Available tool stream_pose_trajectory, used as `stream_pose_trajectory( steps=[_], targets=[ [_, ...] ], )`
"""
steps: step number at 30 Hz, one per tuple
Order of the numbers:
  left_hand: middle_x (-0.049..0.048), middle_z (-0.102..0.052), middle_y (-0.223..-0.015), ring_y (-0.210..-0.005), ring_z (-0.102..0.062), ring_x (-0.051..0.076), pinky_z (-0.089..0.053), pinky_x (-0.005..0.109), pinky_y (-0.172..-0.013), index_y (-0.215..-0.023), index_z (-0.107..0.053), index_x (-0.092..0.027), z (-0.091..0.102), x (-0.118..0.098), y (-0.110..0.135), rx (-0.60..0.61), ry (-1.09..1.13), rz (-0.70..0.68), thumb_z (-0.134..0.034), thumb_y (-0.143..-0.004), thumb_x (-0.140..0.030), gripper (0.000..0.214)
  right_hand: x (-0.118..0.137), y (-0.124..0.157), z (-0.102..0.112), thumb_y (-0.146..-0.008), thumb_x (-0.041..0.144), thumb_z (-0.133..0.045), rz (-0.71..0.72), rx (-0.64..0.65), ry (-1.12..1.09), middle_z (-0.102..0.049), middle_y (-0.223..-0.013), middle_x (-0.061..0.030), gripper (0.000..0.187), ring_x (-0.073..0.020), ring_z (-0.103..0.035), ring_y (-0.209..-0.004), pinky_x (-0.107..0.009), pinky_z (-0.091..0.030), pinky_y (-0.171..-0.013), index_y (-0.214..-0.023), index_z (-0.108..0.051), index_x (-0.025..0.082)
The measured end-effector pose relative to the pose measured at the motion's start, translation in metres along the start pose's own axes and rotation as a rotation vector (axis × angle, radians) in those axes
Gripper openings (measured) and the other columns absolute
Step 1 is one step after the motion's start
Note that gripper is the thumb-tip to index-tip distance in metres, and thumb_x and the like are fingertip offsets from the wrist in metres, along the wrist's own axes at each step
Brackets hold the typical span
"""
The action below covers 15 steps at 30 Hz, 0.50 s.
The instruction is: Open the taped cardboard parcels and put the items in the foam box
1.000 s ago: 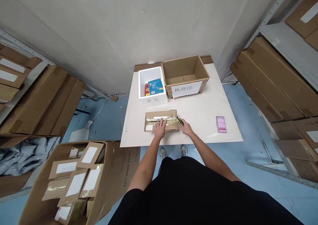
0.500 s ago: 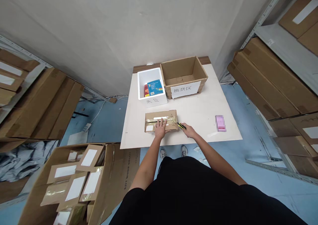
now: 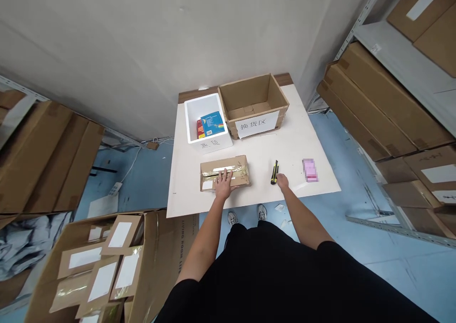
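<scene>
A taped cardboard box (image 3: pixel 235 165) with a slit along its taped top lies near the front of the white table. My left hand (image 3: pixel 223 185) rests on this box, fingers spread over the top and thumb toward its front right. To the right, a black and yellow utility knife (image 3: pixel 274 173) lies on the tabletop, whole in view. Beside the knife's lower end is my right hand (image 3: pixel 282 182), off its grip, with the fingers partly curled and loose.
At the table's back stand a white foam box (image 3: pixel 210 145) holding books (image 3: pixel 213 123) and an open, labelled carton (image 3: pixel 254 111). A blurred pink item (image 3: pixel 310 170) lies at right. Below left, a large carton (image 3: pixel 151 266) holds several parcels. Shelves with cartons flank the table (image 3: pixel 185 202).
My right hand has moved away from the box's right end, and the utility knife it held now lies on the table. My left hand stays on the box. The camera view has shifted slightly.
</scene>
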<state>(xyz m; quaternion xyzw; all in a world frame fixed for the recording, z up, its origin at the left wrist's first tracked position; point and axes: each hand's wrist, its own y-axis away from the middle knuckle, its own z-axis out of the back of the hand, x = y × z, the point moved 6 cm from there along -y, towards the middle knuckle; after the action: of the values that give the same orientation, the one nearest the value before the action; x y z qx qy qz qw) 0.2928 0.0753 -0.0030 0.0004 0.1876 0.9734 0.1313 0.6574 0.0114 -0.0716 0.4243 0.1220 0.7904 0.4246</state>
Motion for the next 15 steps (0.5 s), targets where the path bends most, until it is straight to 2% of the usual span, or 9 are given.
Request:
stream_pose_trajectory(
  steps=[3, 6, 8, 11, 12, 15],
  targets=[
    [0.0074, -0.013, -0.182, -0.167, -0.006, 0.039, -0.022, 0.058, -0.13, -0.174, -0.017, -0.035, 0.001, 0.0, 0.0, 0.0, 0.0, -0.005, -0.048, -0.096, -0.079, 0.095, -0.006, -0.007, 0.01, -0.101, 0.05, -0.05, -0.032, -0.021, 0.006, -0.069, -0.136, -0.0256, 0.059, -0.0318, -0.07, -0.124, -0.041, -0.052, -0.106, -0.142, -0.061, 0.008],
    [0.0068, -0.013, -0.182, -0.167, -0.004, 0.038, -0.02, 0.058, -0.131, -0.174, -0.018, -0.034, 0.0, 0.0, 0.0, -0.008, 0.011, -0.002, -0.046, -0.098, -0.078, 0.092, -0.002, 0.008, -0.003, -0.102, 0.046, -0.051, 0.013, -0.016, -0.008, -0.066, -0.144, -0.0239, 0.062, -0.0305, -0.067, -0.13, -0.04, -0.049, -0.111, -0.152, -0.054, 0.009],
    [0.0059, -0.013, -0.182, -0.168, -0.002, 0.037, -0.017, 0.058, -0.132, -0.174, -0.019, -0.034, -0.001, -0.001, 0.001, -0.021, 0.028, 0.006, -0.045, -0.098, -0.077, 0.091, 0.011, 0.028, -0.031, -0.1, 0.048, -0.056, 0.109, 0.062, -0.048, -0.066, -0.144, -0.0201, 0.064, -0.0292, -0.066, -0.131, -0.038, -0.048, -0.112, -0.154, -0.054, 0.012],
    [0.0053, -0.012, -0.182, -0.168, 0.001, 0.037, -0.013, 0.059, -0.133, -0.174, -0.022, -0.033, -0.005, -0.005, 0.005, -0.046, 0.075, 0.042, -0.048, -0.097, -0.078, 0.093, 0.038, 0.061, -0.092, -0.09, 0.056, -0.071, 0.22, 0.305, -0.142, -0.069, -0.143, -0.0149, 0.078, -0.0282, -0.07, -0.124, -0.037, -0.051, -0.107, -0.157, -0.053, 0.02],
    [0.0054, -0.012, -0.182, -0.168, 0.001, 0.037, -0.013, 0.059, -0.133, -0.174, -0.023, -0.033, -0.007, -0.007, 0.008, -0.053, 0.097, 0.061, -0.05, -0.096, -0.078, 0.093, 0.046, 0.07, -0.11, -0.087, 0.057, -0.075, 0.231, 0.348, -0.156, -0.071, -0.14, -0.0134, 0.08, -0.0283, -0.07, -0.123, -0.037, -0.051, -0.107, -0.155, -0.054, 0.021],
    [0.0079, -0.011, -0.182, -0.167, -0.003, 0.039, -0.015, 0.06, -0.132, -0.173, -0.027, -0.029, -0.014, -0.01, 0.018, -0.064, 0.178, 0.138, -0.053, -0.096, -0.076, 0.093, 0.073, 0.083, -0.146, -0.086, 0.054, -0.071, 0.305, 0.315, -0.188, -0.075, -0.13, -0.0109, 0.068, -0.0285, -0.071, -0.12, -0.037, -0.054, -0.104, -0.144, -0.063, 0.021]
  ],
)
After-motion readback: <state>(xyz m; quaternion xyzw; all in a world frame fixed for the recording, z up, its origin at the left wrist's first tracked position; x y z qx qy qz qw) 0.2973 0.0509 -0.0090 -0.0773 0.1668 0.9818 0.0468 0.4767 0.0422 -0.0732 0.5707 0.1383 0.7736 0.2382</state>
